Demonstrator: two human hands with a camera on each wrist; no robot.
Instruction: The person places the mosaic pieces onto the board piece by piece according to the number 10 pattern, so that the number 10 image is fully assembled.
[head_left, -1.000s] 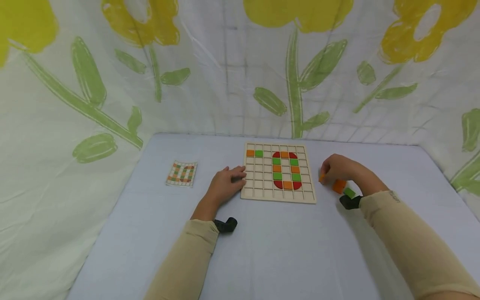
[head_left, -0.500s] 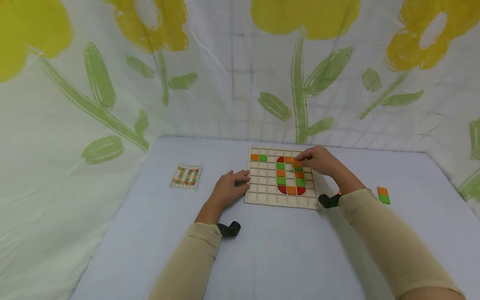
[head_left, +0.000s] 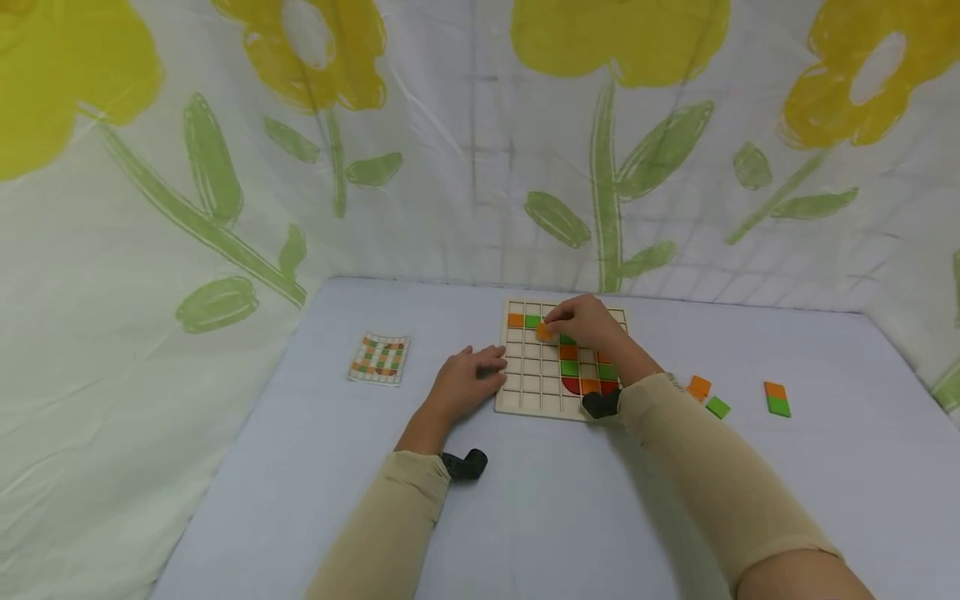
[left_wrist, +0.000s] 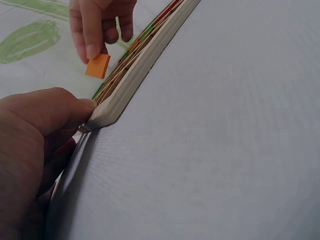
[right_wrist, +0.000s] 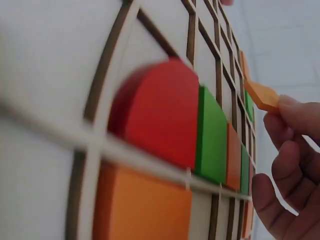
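One flat, square orange tile (left_wrist: 97, 66), pinched in right fingers (left_wrist: 92, 35).

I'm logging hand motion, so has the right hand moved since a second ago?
Yes. Judged against the grid board, the right hand has gone left, from beyond the board's right edge to over its upper half.

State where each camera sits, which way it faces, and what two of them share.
Head: on the person's head, facing forward and down at the gridded board and flowered sheet; sleeves, left hand and right hand show.
Left wrist: on the left wrist, looking along the board's edge; the left hand shows at left, the right hand at top.
Right wrist: on the right wrist, looking across the board past a red tile; the right hand shows at right.
Shared: both wrist views show the orange tile the right hand pinches.
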